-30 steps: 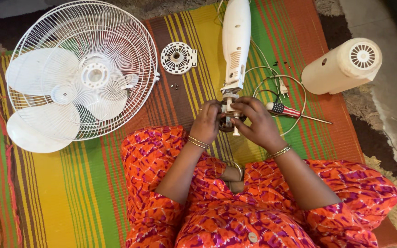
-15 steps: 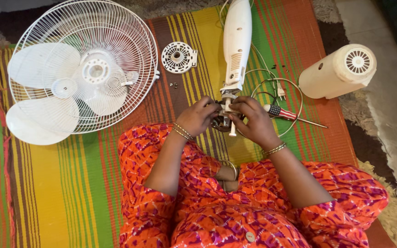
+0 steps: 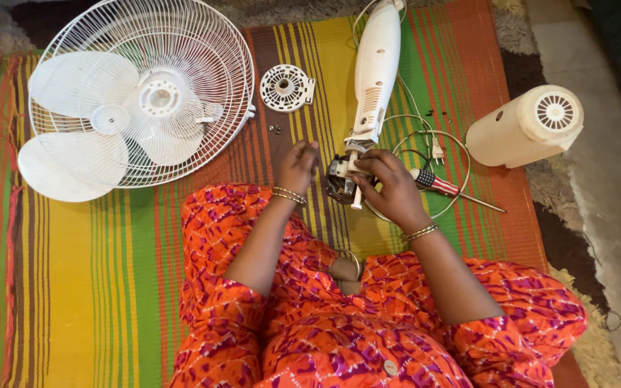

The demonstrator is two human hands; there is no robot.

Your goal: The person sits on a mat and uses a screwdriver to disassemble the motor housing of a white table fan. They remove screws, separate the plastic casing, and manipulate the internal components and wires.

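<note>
I sit on a striped mat with a small fan motor [image 3: 341, 179] in front of my knees. My right hand [image 3: 391, 185] grips the motor from the right, fingers over its white shaft and top. My left hand [image 3: 297, 165] hovers just left of the motor, apart from it, fingers loosely spread and holding nothing that I can see. The motor sits at the lower end of a long white fan neck [image 3: 376, 68] that lies pointing away from me.
A white fan grille with blades [image 3: 141, 93] lies at far left, a round white vented cap [image 3: 287, 88] and small screws [image 3: 276, 129] beside it. A screwdriver [image 3: 443, 187] and white cord [image 3: 425, 136] lie right of my hand. A cream motor cover [image 3: 526, 128] rests further right.
My left hand has come off the motor and moved a little left. My right hand keeps its hold on the motor.
</note>
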